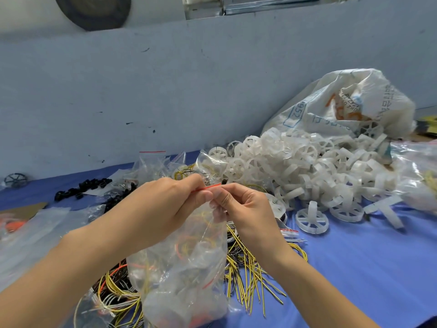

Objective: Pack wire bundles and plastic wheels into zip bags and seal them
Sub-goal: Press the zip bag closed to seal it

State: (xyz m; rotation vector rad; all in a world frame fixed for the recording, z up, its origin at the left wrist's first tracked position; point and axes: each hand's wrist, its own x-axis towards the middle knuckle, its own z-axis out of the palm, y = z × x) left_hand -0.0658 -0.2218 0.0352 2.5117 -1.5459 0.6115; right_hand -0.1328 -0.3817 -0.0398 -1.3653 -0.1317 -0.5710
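You are pinching the red-striped top edge of one clear zip bag (184,268) with both hands. Your left hand (165,204) and right hand (246,207) are meeting at the strip, thumbs and fingers curled onto it. The bag is hanging below your hands over the near middle of the desk (366,268). It is looking crinkled and cloudy, with yellow and orange wire loops and pale wheel shapes showing through.

Under and beside it, loose wires (248,268), yellow, black and orange, are lying tangled on the blue cover of the desk. A scuffed grey-blue wall (165,91) is running along the far edge.

One white woven sack (343,102) is slumping against that wall at the right, spilling a heap of white wheels (295,166) too many to count. A few spare bags (151,162) are standing behind your hands. At the left, a cluster of black parts (82,185) is lying near the wall, and one dark wheel (16,179) is sitting alone at the far left.
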